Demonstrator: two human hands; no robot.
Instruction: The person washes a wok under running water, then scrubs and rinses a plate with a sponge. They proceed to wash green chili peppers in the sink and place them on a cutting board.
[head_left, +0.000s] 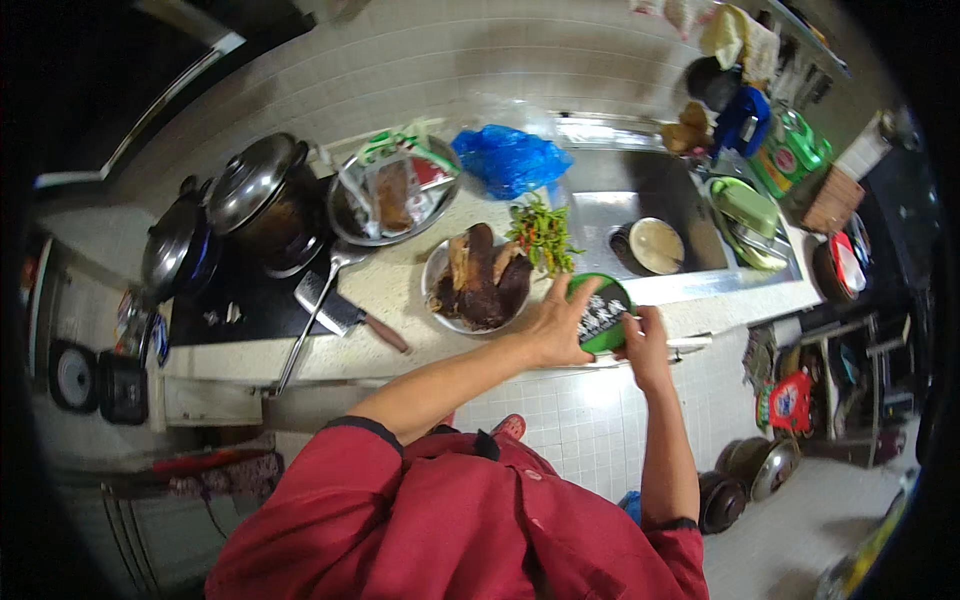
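My left hand (556, 326) grips a round green container (602, 315) from its left side, thumb and fingers spread around the rim. The container has a dark face with white writing. My right hand (645, 346) holds its right edge with bent fingers. Both hands are above the counter's front edge, beside the sink. Left of them stands a round bowl (435, 279) heaped with dark brown pieces of what looks like cured meat (480, 289). Behind my left hand lies a pile of green and red chili peppers (541, 234). What the container holds is hidden.
A cleaver (334, 307) and a long-handled metal spatula (315, 319) lie left, by lidded pots (259, 202) on the hob. Behind are a metal basin (442, 202) of packages and a blue plastic bag (514, 161). The sink (600, 217) holds a round bowl (656, 246).
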